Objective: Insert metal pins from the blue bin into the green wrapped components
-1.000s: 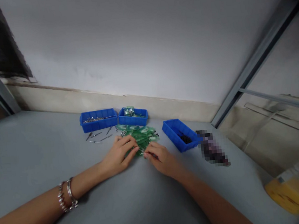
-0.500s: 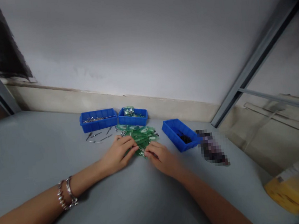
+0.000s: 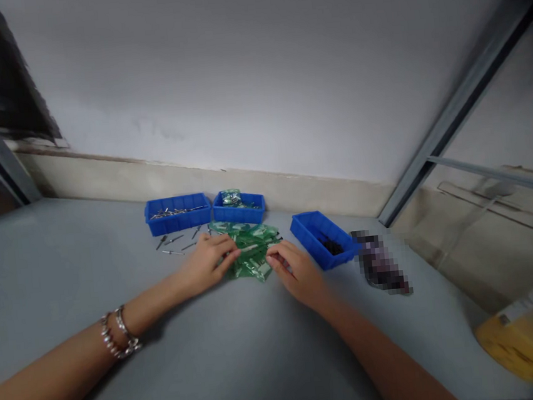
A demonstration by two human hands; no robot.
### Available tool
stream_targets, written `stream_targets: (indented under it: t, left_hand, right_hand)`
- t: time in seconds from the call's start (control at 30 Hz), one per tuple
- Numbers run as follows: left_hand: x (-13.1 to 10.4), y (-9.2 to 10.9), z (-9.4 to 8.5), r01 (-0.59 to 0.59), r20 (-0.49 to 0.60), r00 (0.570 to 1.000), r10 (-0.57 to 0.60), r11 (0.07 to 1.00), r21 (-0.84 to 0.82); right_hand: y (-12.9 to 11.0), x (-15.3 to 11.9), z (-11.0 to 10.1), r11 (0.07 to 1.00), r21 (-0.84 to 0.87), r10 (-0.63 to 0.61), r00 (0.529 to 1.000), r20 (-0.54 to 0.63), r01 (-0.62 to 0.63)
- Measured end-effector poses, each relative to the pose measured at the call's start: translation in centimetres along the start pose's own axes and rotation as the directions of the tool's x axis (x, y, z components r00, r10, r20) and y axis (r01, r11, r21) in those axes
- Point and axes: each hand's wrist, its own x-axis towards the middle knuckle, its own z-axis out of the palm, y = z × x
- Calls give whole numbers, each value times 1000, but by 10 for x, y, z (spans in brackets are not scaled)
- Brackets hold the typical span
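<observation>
A heap of green plastic bags (image 3: 253, 265) with small metal and pale pieces inside lies on the grey table. My left hand (image 3: 209, 261), with bracelets at its wrist, rests at the heap's left side. Its thumb and fingers come together on the edge of a bag. On the right side of the heap my right hand (image 3: 297, 275) has its fingers curled and thumb pressed in. Whatever its fingertips may hold is too small to make out. Several metal rivet-like pins (image 3: 173, 252) lie loose beyond my left hand.
Along the wall stand a blue bin (image 3: 179, 224) of metal pins and another blue bin (image 3: 240, 215) with green bags. A third blue bin (image 3: 310, 238) holds dark small parts, beside a blurred-out object (image 3: 381, 264). A yellow container (image 3: 519, 345) sits at the right edge.
My hands have moved apart: the left drew slightly left, the right slightly right. More of the front green bag shows between them.
</observation>
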Motion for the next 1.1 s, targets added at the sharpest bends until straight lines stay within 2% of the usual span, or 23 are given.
stream_targets:
  t: [0.07,0.13,0.27,0.37,0.47,0.63,0.77,0.87,0.93,1.03,1.07,1.1]
  left_hand:
    - [1,-15,-10,114,-99,990,-103,988,105]
    - [2,-33,-22,247,-186,959,-213,952,182]
    - [-2,-67,-41,571,-313,813,-491,777,265]
    - [-10,-83,-48,675,-280,737,-614,686,273]
    - [-17,-90,-50,668,-257,743,-618,707,232]
    - [-23,-97,-46,642,-373,744,-555,749,165]
    - [-23,-99,-45,697,-426,690,-585,695,175]
    - [-18,-96,-49,702,-419,696,-583,674,230]
    - [-15,-96,-52,678,-316,734,-601,678,284]
    - [-18,-104,-50,559,-28,813,-582,766,318]
    - [-22,-108,-47,550,12,814,-581,776,310]
    - [-27,-114,-44,536,5,829,-559,798,276]
  right_hand:
    - [1,1,-4,1000,-6,-1,999,-51,1]
    - [2,2,-9,1000,-12,-13,993,-115,11]
    - [7,5,-23,1000,-13,-17,959,-281,14]
    - [11,7,-32,1000,-13,7,932,-362,-13]
    - [15,7,-36,1000,-15,18,916,-400,-26]
    - [17,6,-30,1000,-12,15,936,-352,-21]
    - [16,5,-24,1000,-11,-7,957,-290,4]
    - [16,5,-24,1000,-24,-14,959,-283,8]
    - [17,4,-24,999,-37,-19,960,-278,9]
    - [17,4,-24,999,-51,-22,967,-252,10]
    - [17,4,-24,999,-53,-21,970,-243,9]
    - [17,4,-23,999,-53,-20,972,-232,8]
